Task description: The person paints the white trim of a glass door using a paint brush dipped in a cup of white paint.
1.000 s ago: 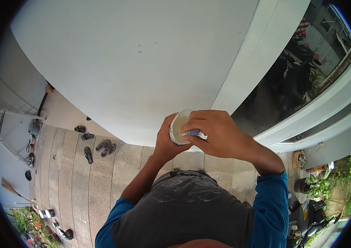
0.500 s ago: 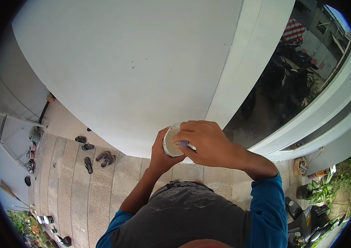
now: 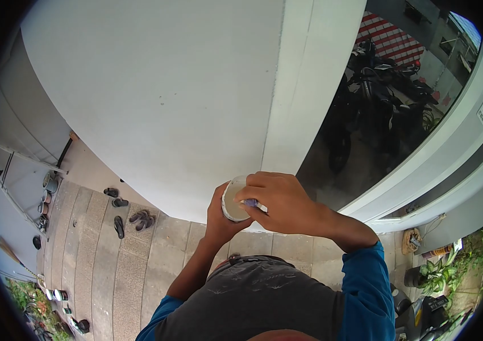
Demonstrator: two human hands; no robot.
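A white tub (image 3: 225, 207) with pale, off-white contents is held in front of my body, its mouth turned up toward me. Fingers of my left hand (image 3: 217, 219) wrap round its outer left side and underside. My right hand (image 3: 284, 200) is closed over the right part of the rim. It grips a tool with a purple handle (image 3: 250, 202); the working end is hidden by the fingers and the tub. Just beyond both hands stands a white wall (image 3: 156, 142) with a few small dark marks.
Right of the wall, a dark glass pane (image 3: 361, 119) shows motorbikes. Sandals (image 3: 119, 226) lie on the paved floor (image 3: 122, 273) at the left. A broom (image 3: 11, 254) leans at far left. A potted plant (image 3: 434, 273) and a parked motorbike (image 3: 429, 312) are at lower right.
The view has swung to the right, so more of the glass pane shows. Both hands keep their hold on the tub and tool, with the right hand slightly shifted.
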